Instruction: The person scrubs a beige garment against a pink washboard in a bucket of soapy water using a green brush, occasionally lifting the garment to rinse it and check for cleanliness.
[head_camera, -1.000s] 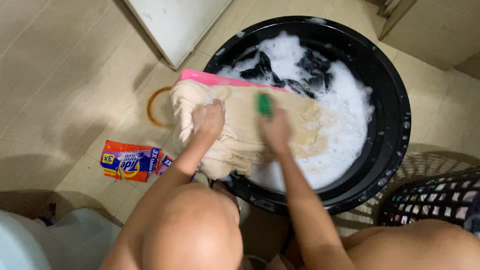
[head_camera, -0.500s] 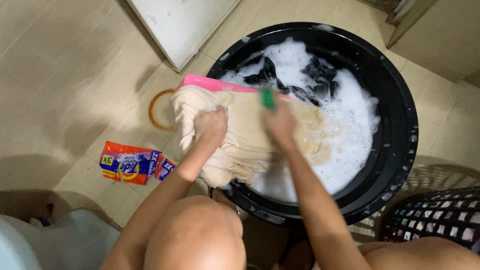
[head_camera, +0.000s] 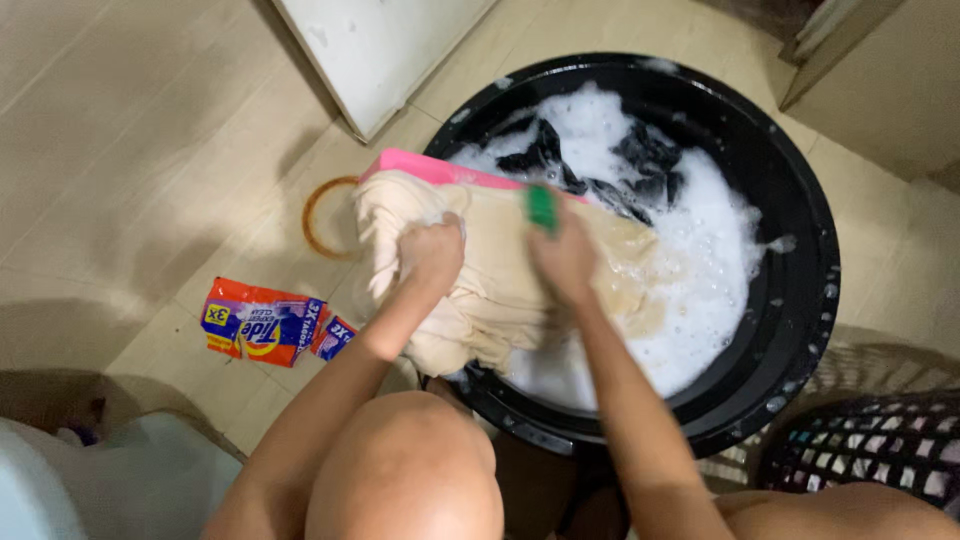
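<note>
Tiled floor (head_camera: 150, 150), black basin (head_camera: 800, 300) of suds. We see the left hand (head_camera: 432, 255) bunched tight on the cream cloth (head_camera: 500, 290), which lies over the pink board (head_camera: 420, 165) at the near rim. Right hand (head_camera: 563, 255), clasping a green brush (head_camera: 541, 208), sits slightly farther up the cloth than a second ago; scrubbing appears ongoing.

A garment (head_camera: 500, 280) lies draped over a washboard (head_camera: 430, 168) that leans into a round basin (head_camera: 800, 300) of suds (head_camera: 700, 270). Dark clothes (head_camera: 590, 165) sit in the basin behind it. A detergent packet (head_camera: 265, 322) lies on the floor (head_camera: 130, 150) to the left, a laundry basket (head_camera: 870, 440) to the right.
</note>
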